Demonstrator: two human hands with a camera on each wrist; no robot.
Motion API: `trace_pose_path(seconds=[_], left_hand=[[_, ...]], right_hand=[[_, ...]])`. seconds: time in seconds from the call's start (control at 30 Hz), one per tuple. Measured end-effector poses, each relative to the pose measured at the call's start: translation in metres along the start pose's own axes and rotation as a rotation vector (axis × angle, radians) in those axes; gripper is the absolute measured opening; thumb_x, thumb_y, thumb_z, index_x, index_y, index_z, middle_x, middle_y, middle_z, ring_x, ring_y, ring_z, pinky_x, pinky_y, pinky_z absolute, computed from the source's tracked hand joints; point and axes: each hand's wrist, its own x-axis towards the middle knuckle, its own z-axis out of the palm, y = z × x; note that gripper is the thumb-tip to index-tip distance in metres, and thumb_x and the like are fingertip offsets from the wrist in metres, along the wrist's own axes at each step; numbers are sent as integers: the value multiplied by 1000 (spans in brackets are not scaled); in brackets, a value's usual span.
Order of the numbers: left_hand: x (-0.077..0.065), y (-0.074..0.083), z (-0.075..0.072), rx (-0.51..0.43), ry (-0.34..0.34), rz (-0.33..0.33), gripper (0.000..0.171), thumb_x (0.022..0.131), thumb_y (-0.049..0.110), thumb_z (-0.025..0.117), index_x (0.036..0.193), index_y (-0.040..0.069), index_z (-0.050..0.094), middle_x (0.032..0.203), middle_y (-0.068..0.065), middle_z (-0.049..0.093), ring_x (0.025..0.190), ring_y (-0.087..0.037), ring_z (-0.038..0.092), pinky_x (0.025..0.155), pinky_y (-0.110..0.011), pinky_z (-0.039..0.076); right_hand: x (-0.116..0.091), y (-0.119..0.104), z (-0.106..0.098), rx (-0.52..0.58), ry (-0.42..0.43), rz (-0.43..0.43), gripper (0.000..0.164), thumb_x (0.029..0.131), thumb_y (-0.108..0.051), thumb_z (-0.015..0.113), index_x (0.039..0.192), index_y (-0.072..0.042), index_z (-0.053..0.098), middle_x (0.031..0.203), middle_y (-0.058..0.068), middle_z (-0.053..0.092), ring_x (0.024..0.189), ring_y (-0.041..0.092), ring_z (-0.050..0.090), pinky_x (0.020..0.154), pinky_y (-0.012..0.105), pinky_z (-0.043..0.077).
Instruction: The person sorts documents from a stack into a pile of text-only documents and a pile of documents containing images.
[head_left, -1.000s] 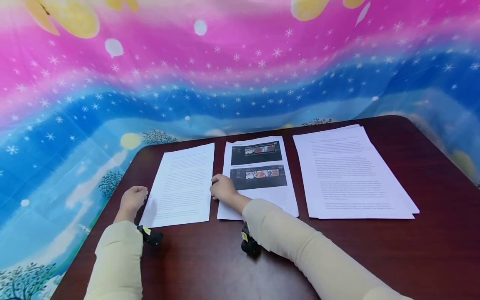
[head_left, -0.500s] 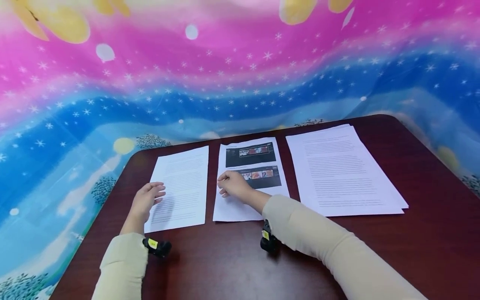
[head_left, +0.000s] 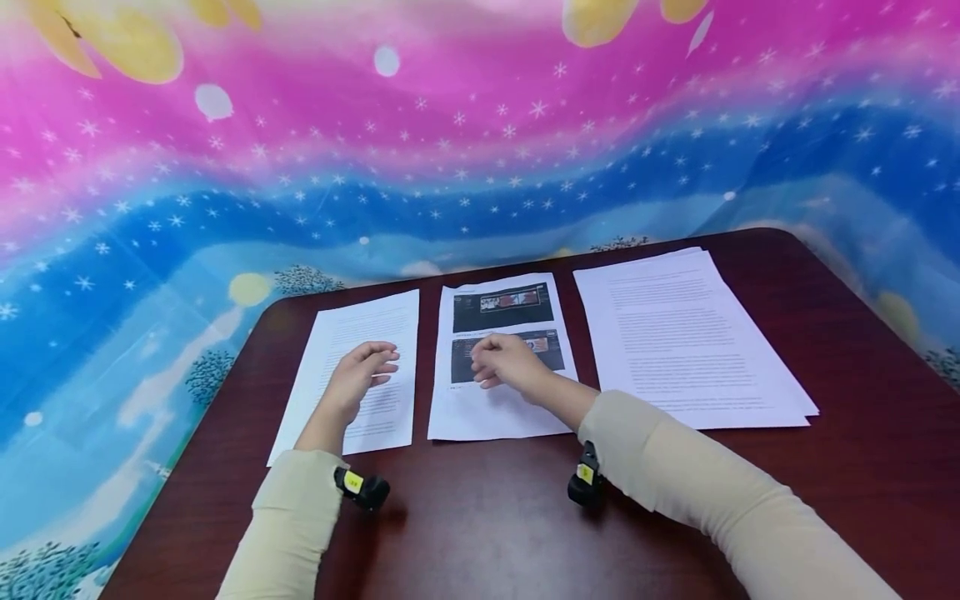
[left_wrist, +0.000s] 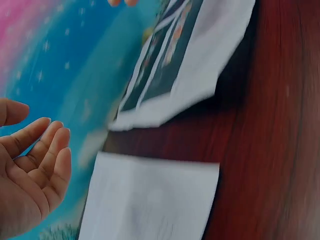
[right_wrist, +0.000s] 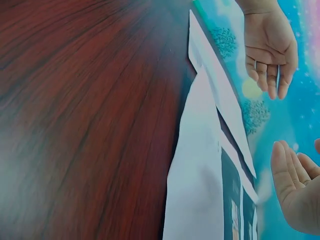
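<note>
My left hand (head_left: pixel 360 379) hovers over the left stack of printed paper (head_left: pixel 300 400), its fingers relaxed and holding nothing. In the left wrist view that hand (left_wrist: pixel 37 172) shows a bare palm with loosely bent fingers. Above the middle stack of paper (head_left: pixel 480 417), printed with two dark picture panels, is my right hand (head_left: pixel 510 364), also holding nothing. The right wrist view shows the right hand (right_wrist: pixel 297 187) with fingers extended and apart from the sheets, the left hand (right_wrist: pixel 272 47) facing it. Both stacks lie flat on the table in the head view.
A third stack of text sheets (head_left: pixel 675 350), slightly fanned at its corners, lies on the right of the dark red wooden table (head_left: pixel 480 525). A colourful cloth backdrop (head_left: pixel 450 108) hangs behind the table and along its left side.
Both hands have moved to the right: the left from the left stack's outer edge to above its middle, the right from between the stacks to over the middle one. The stacks stay in place.
</note>
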Motion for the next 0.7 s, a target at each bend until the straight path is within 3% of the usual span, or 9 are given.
trace_pose_path(seconds=[0.3, 0.4, 0.53, 0.63, 0.7], left_hand=[[12, 20, 50, -29, -103, 71, 40, 81, 46, 51, 106, 14, 55, 101, -5, 56, 89, -20, 55, 76, -34, 45], [-1, 48, 66, -30, -139, 65, 38, 86, 40, 48, 108, 9, 53, 103, -8, 56, 91, -21, 55, 77, -34, 45], [-29, 98, 87, -74, -174, 37, 33, 88, 27, 47, 108, 2, 52, 106, -15, 55, 94, -26, 54, 82, -38, 42], [-38, 117, 100, -116, -209, 18, 29, 88, 21, 48, 107, 0, 52, 105, -16, 55, 95, -28, 54, 83, -37, 41], [-40, 121, 107, -134, -237, 7, 28, 88, 21, 48, 107, 1, 53, 105, -14, 56, 96, -28, 53, 83, -36, 41]], right_hand=[[-12, -2, -30, -3, 64, 37, 23, 88, -12, 46, 103, 4, 51, 97, 23, 54, 74, 22, 59, 63, 28, 49], [-16, -3, -38, 5, 74, 31, 23, 87, -13, 48, 103, 4, 52, 97, 21, 55, 77, 25, 59, 64, 29, 49], [-23, -3, -50, 8, 93, -4, 24, 86, -13, 48, 103, 4, 51, 98, 20, 57, 77, 26, 59, 66, 32, 49], [-27, -1, -60, 2, 99, -22, 24, 88, -14, 46, 103, 4, 50, 99, 23, 56, 77, 24, 59, 67, 32, 49], [-30, 2, -66, 6, 97, -25, 26, 89, -14, 45, 106, 5, 49, 101, 26, 53, 78, 24, 59, 68, 33, 49]])
